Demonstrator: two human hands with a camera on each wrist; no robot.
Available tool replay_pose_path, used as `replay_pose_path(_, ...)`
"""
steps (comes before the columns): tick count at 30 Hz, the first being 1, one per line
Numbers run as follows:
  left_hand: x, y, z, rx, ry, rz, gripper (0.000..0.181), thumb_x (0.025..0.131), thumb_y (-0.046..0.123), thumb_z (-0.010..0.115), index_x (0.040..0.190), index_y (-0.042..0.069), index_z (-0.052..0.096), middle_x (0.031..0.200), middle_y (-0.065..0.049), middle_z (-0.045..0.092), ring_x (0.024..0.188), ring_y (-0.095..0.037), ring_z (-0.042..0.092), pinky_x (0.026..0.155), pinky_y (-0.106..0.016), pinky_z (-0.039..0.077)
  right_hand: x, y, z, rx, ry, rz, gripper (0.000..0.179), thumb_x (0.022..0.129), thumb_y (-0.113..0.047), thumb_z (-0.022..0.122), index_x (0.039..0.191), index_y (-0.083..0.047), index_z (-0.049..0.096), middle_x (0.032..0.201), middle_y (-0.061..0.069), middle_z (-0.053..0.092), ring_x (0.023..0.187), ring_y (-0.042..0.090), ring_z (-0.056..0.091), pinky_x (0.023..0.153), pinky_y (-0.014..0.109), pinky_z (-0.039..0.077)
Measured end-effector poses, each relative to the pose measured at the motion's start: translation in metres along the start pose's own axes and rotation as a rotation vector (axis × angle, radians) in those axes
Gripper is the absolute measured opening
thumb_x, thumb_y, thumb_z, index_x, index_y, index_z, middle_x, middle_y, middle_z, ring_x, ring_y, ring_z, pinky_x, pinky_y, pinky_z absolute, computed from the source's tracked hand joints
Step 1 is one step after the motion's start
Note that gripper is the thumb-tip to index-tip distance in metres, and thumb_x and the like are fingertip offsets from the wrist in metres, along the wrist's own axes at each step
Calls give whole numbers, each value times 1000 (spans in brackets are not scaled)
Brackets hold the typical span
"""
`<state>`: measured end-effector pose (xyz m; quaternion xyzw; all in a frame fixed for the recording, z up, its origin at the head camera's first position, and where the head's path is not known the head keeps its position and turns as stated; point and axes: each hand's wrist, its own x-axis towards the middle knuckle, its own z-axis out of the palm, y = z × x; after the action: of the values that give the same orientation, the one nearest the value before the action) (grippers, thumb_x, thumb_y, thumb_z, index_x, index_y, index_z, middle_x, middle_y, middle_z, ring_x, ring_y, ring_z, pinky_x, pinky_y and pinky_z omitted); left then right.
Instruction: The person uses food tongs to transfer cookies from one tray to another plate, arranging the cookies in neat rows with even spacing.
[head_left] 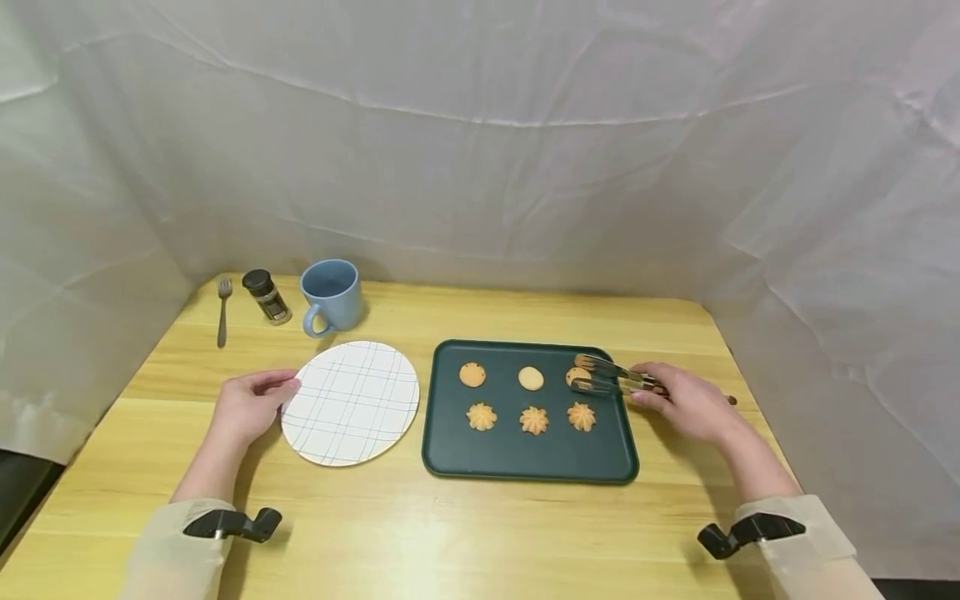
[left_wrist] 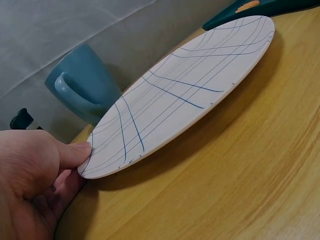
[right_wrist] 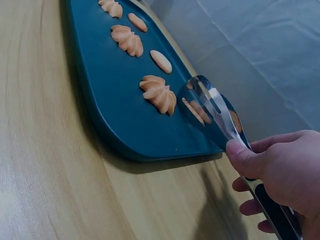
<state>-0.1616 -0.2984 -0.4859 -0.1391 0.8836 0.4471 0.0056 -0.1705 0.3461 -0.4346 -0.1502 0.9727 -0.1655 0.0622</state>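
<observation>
My left hand (head_left: 251,404) pinches the left rim of a round white plate (head_left: 352,404) with blue grid lines, thumb on top and fingers beneath. In the left wrist view the plate (left_wrist: 175,95) tilts, a shadow under its near edge. My right hand (head_left: 686,402) grips metal serving tongs (right_wrist: 220,112) with a dark handle. Their slotted heads reach over the right side of a dark green tray (head_left: 525,460), around a round cookie (head_left: 577,376) at its back right. Flower-shaped cookies (head_left: 534,420) lie in the front row, round cookies (head_left: 531,378) behind.
Behind the plate stands a blue mug (head_left: 333,296), its handle toward the front left. A black-capped seasoning jar (head_left: 267,297) and a small fork (head_left: 222,312) lie at the back left of the wooden table (head_left: 375,533). White cloth (head_left: 480,183) hangs around the back and sides.
</observation>
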Motion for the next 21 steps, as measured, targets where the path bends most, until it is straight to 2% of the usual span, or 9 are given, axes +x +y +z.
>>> replay_pose_path(6,-1,0,-2,-8,-6,6,43,104,33,70,133,0,72,128,-20,72,112,-22,65,77,-16,49,1,0,5,-12,28,-27,42,106,-37,67,141,-14,63,135,17,68,121,44,63,90,68,49)
replay_pose_path(12,0,-2,-2,-12,-24,-9,47,104,36,70,134,1,71,130,-20,71,117,-25,63,79,-16,48,0,2,9,-17,44,-38,45,106,-40,66,143,-15,63,136,15,68,122,43,63,91,67,49)
replay_pose_path(21,0,-2,-2,-14,-10,10,45,104,34,70,132,-1,72,124,-19,74,96,-5,63,75,-15,50,9,1,10,-56,34,-67,50,106,-39,66,147,-12,58,140,18,65,123,43,63,94,66,49)
